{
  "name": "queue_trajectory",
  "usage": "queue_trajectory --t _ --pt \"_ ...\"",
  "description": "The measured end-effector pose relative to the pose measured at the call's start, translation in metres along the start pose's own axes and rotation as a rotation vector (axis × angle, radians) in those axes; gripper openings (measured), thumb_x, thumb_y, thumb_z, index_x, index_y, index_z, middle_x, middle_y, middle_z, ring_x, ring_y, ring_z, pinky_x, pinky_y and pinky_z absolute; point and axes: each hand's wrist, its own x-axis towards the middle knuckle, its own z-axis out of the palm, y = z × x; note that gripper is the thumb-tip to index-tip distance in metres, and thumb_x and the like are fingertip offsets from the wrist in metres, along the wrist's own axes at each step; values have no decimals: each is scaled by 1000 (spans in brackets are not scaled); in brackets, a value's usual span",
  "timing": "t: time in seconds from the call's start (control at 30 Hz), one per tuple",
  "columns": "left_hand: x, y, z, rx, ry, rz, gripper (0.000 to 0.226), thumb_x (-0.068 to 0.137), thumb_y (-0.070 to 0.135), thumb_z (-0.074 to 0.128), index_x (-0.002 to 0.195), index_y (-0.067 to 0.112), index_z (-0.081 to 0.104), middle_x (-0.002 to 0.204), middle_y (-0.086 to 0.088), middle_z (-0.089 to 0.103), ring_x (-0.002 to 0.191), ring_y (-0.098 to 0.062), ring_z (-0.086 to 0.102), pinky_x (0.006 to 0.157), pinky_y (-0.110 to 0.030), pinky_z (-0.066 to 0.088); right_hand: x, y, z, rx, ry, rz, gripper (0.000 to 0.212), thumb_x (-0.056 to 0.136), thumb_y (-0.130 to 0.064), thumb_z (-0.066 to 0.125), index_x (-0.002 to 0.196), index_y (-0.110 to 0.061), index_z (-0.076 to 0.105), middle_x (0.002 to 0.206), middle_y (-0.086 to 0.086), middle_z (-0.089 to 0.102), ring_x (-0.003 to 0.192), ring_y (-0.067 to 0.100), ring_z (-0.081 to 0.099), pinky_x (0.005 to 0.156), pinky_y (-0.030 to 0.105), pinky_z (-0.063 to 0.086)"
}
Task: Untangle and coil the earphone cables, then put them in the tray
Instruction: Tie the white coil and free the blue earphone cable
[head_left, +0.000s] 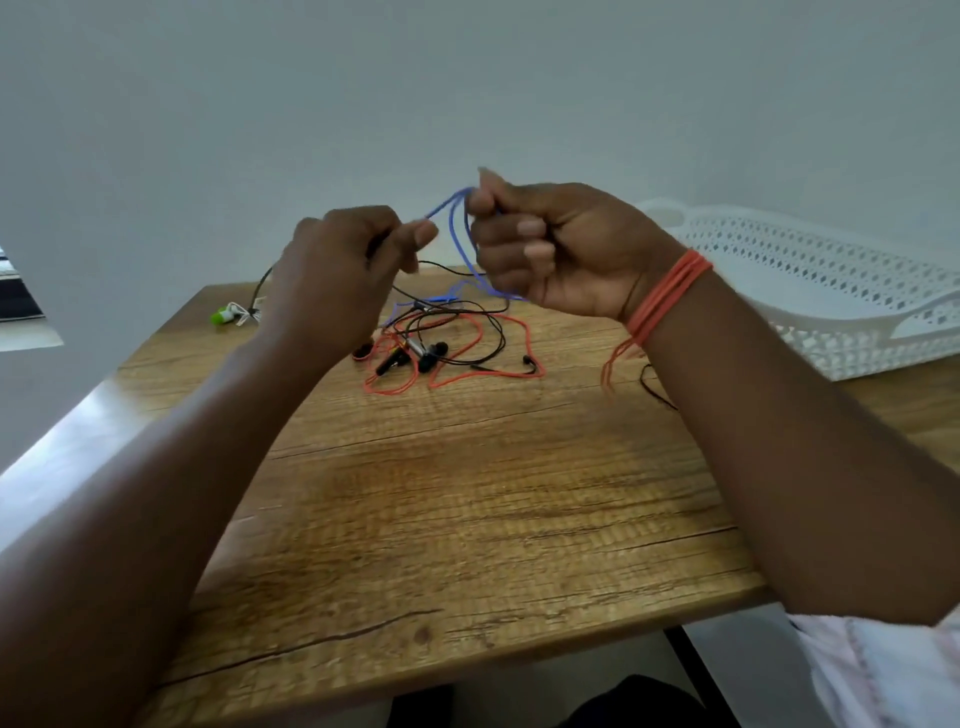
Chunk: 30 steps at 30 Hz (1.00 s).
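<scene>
Both hands are raised above the far part of the wooden table (467, 493). My right hand (550, 249) grips loops of a blue earphone cable (466, 234) in curled fingers. My left hand (343, 260) pinches the same blue cable between thumb and fingers, just left of the right hand. The blue cable hangs down into a tangle on the table, where a red cable (498, 370) and a black cable (493, 327) with dark earbuds lie knotted together. The white perforated tray (810, 280) stands at the far right.
A green and white earphone (228, 313) lies at the table's far left edge. A short piece of black cable (655, 389) shows under my right forearm. An orange thread band (665, 296) wraps my right wrist. A pale wall rises behind the table.
</scene>
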Motion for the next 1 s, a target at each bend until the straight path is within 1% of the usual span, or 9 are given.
queue_trajectory --t 0.17,0.23,0.3,0.4,0.47,0.53,0.63,0.77,1.0 --pt "-14 12 26 26 -316 83 26 98 38 48 115 25 63 72 13 57 67 -13 58 63 -29 44 10 -2 4 500 252 -513 25 101 -1 36 97 12 58 73 16 68 68 21 70 57 21 57" --pt "-20 20 34 88 -417 133 29 98 37 48 124 29 58 75 17 55 72 -9 56 69 -29 46 11 0 0 507 419 -657 19 100 4 40 98 13 57 80 23 68 81 29 70 66 28 61" --pt "-22 28 36 153 -437 174 32 96 45 48 123 31 57 79 15 59 79 -14 58 76 -35 50 15 7 -6 267 607 -708 11 98 4 46 100 10 55 81 21 67 76 29 70 72 31 61" --pt "-18 32 26 260 -305 223 27 95 50 47 110 34 63 85 8 67 84 -20 60 67 -32 41 20 23 -10 -557 808 -642 12 97 1 49 94 6 59 72 13 64 59 12 64 66 27 59" --pt "-10 28 11 320 -144 208 24 93 50 51 104 37 67 86 3 70 84 -25 62 64 -31 35 23 34 -6 -1103 743 -505 18 96 -4 48 82 2 59 63 5 57 50 3 57 57 23 51" --pt "-4 19 -4 313 -46 148 24 87 54 60 96 33 70 80 4 68 77 -21 58 63 -30 31 24 38 0 -1257 647 -356 29 98 -12 46 72 -6 57 58 -3 51 49 4 52 58 28 44" --pt "0 3 -11 259 30 111 33 82 58 64 87 26 71 70 4 63 64 -16 53 57 -29 31 20 32 8 -951 521 -123 46 105 -29 37 82 0 64 54 -3 41 43 7 37 48 21 35" --pt "1 0 -4 72 37 26 39 85 60 59 77 24 69 60 9 59 51 -7 47 53 -29 34 5 18 6 -478 260 14 36 104 -31 39 85 -5 55 50 -6 33 41 6 26 40 17 24" --pt "-24 39 35 -624 -218 -210 45 103 38 39 75 8 58 48 -3 45 34 -11 38 37 -22 33 4 0 6 353 71 -259 39 105 -25 32 85 -2 57 43 -5 36 34 4 28 34 15 23"
